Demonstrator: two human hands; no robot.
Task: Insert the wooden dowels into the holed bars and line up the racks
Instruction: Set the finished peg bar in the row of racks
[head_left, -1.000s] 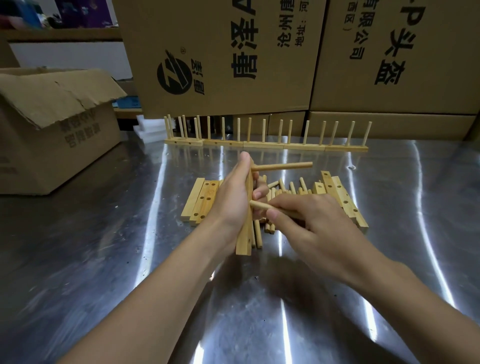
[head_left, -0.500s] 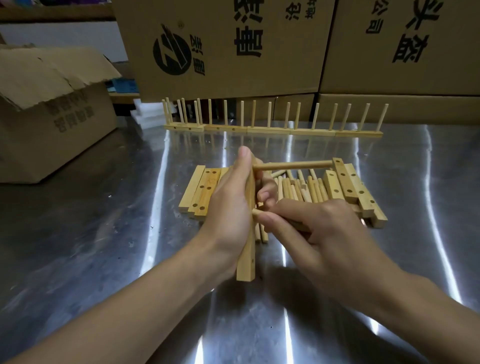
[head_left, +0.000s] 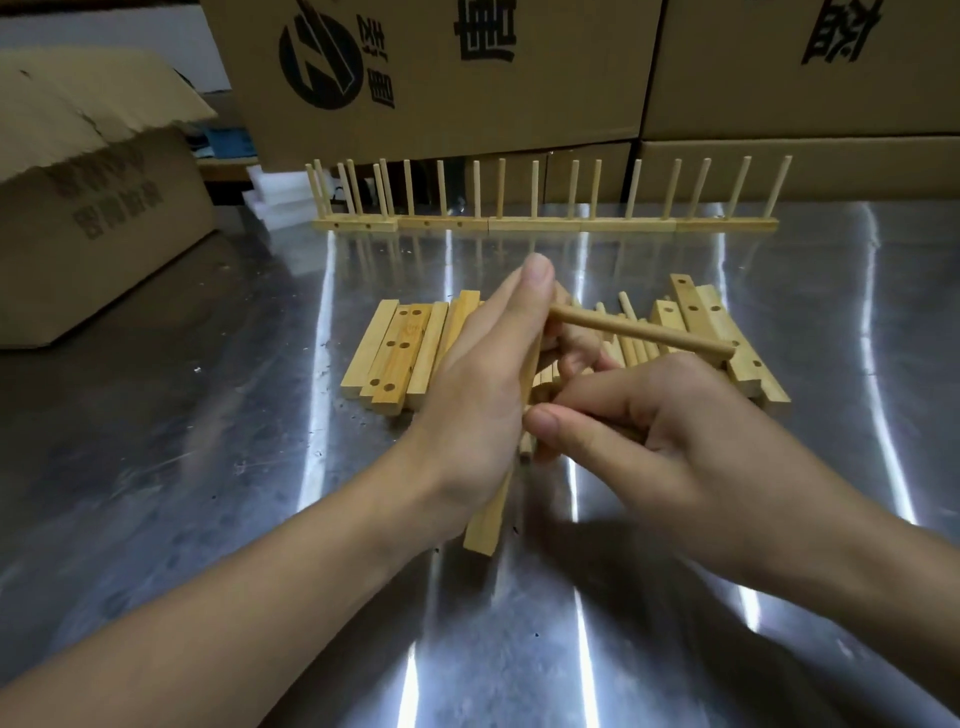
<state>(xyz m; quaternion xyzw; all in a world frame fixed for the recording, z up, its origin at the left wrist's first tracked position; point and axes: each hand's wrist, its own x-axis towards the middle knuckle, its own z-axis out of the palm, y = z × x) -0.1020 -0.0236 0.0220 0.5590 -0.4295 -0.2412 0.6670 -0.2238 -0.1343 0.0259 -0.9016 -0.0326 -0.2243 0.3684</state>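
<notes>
Left hand (head_left: 483, 400) curled round a holed bar (head_left: 483, 530), thumb laid along its far end, fingers hidden behind it. Bar held on edge, running near to far, near end jutting out below the wrist, close to the table. One inserted dowel (head_left: 639, 332) seated near the bar's far end, sticking out to the right, roughly level, over the pile. Right hand (head_left: 691, 441) just right of the left, thumb and forefinger pinching a second dowel (head_left: 608, 423), mostly covered by the fingers. Tip up against the bar's right face about mid-length; seated or merely touching, impossible to tell.

Beneath and beyond both hands, on the metal table (head_left: 208, 415): loose dowels (head_left: 626, 312) heaped between two lots of bars. To the left, a flat stack of bars (head_left: 400, 353) side by side, some with holes facing up. To the right, more bars (head_left: 717, 332), slanted, holes showing, partly overlapping.

On the far side of the table: finished racks (head_left: 545, 223) set end to end in one line from left to right, dowels upright, the leftmost with a doubled row. Behind that line, large printed cardboard boxes (head_left: 467, 78). At far left, white foam blocks (head_left: 270, 192) and, nearer, an open cardboard box (head_left: 93, 208) with a torn flap.
</notes>
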